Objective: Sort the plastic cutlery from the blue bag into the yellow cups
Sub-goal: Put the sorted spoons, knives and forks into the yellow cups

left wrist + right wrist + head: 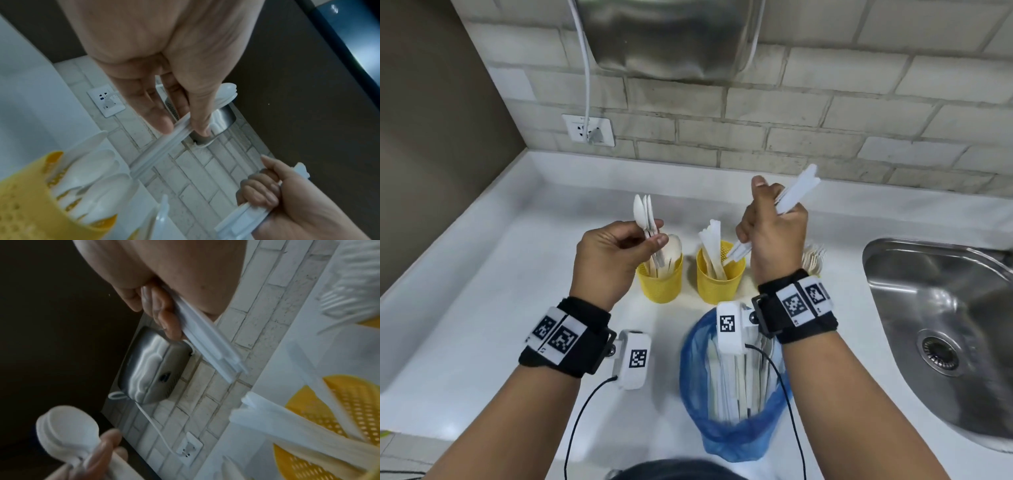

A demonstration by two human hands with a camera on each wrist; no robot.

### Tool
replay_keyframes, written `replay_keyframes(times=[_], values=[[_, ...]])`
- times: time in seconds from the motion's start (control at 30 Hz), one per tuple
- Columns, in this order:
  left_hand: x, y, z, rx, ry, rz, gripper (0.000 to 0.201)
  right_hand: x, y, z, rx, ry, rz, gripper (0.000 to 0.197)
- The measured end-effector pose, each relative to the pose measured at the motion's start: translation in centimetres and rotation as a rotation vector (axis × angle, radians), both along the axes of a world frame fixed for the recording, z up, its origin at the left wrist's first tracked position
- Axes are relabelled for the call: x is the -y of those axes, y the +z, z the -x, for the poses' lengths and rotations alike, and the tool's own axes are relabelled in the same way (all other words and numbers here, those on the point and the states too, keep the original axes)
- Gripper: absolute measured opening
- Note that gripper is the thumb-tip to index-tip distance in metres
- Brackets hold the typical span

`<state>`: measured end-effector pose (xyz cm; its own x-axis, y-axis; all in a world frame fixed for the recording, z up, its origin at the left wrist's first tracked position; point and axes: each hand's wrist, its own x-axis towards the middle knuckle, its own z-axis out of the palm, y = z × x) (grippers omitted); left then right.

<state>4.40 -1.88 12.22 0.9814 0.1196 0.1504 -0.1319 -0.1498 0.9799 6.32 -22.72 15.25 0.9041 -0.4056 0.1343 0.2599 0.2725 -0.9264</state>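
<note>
Left hand (616, 253) pinching spoons (644, 214) above left yellow cup (661, 281); right hand (774, 229) clamped on knives (796, 193) over middle cup (719, 281); blue bag (736, 428) nearer on bench (482, 291).

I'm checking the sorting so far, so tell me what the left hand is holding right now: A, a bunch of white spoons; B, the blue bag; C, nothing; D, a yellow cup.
A: the left hand grips a bunch of white spoons by the handles, bowls up, above the left yellow cup.
</note>
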Motion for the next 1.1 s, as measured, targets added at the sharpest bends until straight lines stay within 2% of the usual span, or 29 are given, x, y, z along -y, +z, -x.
replay_keyframes(times=[0.23,0.33,0.57,0.73,0.83,0.87,1.03,1.1], values=[[-0.1,-1.9,-2.4,0.004,0.037,-0.219,0.018,-1.6,-4.8,-2.8,-0.097,0.065,0.314,0.050],[0.1,-2.7,-2.6,0.027,0.032,-0.313,0.034,-1.7,-6.7,-3.0,-0.141,0.088,0.383,0.056],[0.2,-4.3,-2.9,-0.036,-0.024,-0.508,0.052,-1.5,-9.1,-3.0,-0.194,0.184,0.589,0.042],[0.5,-4.5,-2.9,-0.034,-0.065,-0.636,0.062,-1.1,-9.7,-2.9,-0.213,0.126,0.661,0.027],[0.6,-4.6,-2.8,-0.002,-0.101,-0.701,0.072,-1.2,-9.8,-2.8,-0.186,0.113,0.653,0.008],[0.5,-4.8,-2.9,0.006,-0.109,-0.725,0.070,-1.2,-9.7,-2.7,-0.179,0.111,0.629,0.005],[0.4,-5.4,-3.1,0.060,-0.070,-0.842,0.044,-0.7,-8.7,-2.2,-0.083,0.060,0.654,0.018],[0.4,-5.4,-3.0,0.090,-0.026,-0.859,0.043,-0.3,-8.2,-1.9,-0.017,0.030,0.691,0.025]])
